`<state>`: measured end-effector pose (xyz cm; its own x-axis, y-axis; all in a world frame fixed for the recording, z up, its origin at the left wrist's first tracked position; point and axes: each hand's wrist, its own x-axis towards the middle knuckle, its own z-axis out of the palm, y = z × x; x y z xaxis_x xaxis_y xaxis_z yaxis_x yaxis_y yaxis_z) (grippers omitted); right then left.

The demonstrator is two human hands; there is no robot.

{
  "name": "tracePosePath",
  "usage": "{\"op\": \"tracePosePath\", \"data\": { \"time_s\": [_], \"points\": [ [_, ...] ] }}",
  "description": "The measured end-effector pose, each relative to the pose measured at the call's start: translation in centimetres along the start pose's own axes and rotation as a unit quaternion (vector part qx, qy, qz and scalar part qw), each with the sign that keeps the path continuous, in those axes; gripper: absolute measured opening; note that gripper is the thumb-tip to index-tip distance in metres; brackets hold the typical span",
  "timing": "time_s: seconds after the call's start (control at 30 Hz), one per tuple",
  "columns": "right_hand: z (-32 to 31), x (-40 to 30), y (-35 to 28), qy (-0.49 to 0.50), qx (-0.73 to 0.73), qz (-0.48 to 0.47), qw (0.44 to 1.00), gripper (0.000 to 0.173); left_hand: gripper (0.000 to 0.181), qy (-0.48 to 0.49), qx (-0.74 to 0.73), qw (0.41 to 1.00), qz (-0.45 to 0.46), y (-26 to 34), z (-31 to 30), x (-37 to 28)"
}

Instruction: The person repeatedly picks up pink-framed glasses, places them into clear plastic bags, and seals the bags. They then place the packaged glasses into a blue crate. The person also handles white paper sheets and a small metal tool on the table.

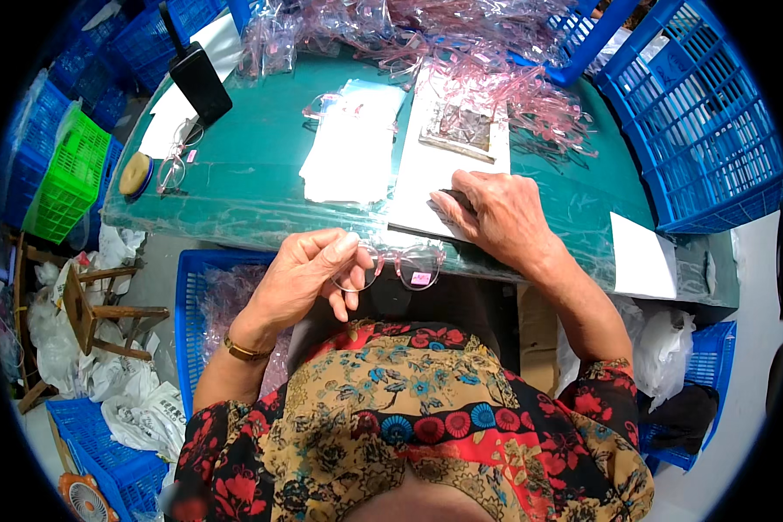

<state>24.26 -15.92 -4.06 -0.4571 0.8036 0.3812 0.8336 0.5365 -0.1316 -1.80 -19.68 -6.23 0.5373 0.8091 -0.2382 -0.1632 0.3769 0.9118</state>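
My left hand (320,264) pinches a pair of clear-and-pink eyeglasses (417,261) by one lens, just in front of the table edge. A pink sticker (421,278) is on the other lens. My right hand (506,212) rests over a white board (417,189), its fingers curled round a dark object that is mostly hidden. On the board beyond it lies a stained square pad (460,130). Left of the board is a stack of white sheets or sleeves (352,150) with eyeglasses across its top. A big heap of pink eyeglasses (535,104) lies behind.
At the left of the green table (254,156) are a black boxy device (200,81), a round tin with a yellowish pad (136,175) and other eyeglasses (171,173). A blue crate (691,117) stands at the right, another (186,326) below the left edge.
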Motion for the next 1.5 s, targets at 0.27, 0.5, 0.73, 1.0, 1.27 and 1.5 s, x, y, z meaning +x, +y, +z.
{"op": "tracePosePath", "data": {
  "time_s": [0.27, 0.5, 0.73, 1.0, 1.27, 1.5],
  "points": [
    [0.0, 0.5, -0.7, -0.026, 0.053, 0.025, 0.998, 0.039, 0.043, -0.007, -0.018, 1.0, -0.002, -0.1, 0.0, 0.0],
    [-2.5, 1.4, -5.8, -0.203, 0.393, 0.109, 0.89, 0.038, 0.039, -0.028, -0.042, 0.999, -0.011, -0.5, -0.8, 0.5],
    [-1.9, 1.5, -7.2, -0.183, 0.22, 0.055, 0.957, 0.045, 0.039, -0.028, -0.051, 0.998, -0.006, -0.8, -1.0, 0.5],
    [-1.7, 1.0, -6.8, -0.164, 0.19, 0.038, 0.967, 0.051, 0.04, -0.035, -0.05, 0.998, -0.002, -0.8, -1.1, 0.6],
    [-1.6, 0.8, -6.4, -0.153, 0.197, 0.031, 0.968, 0.048, 0.039, -0.037, -0.05, 0.998, -0.008, -0.7, -1.0, 0.6],
    [-1.7, 0.8, -6.3, -0.161, 0.173, 0.016, 0.972, 0.041, 0.036, -0.047, -0.059, 0.997, -0.014, -0.6, -1.2, 0.8]
  ]
}}
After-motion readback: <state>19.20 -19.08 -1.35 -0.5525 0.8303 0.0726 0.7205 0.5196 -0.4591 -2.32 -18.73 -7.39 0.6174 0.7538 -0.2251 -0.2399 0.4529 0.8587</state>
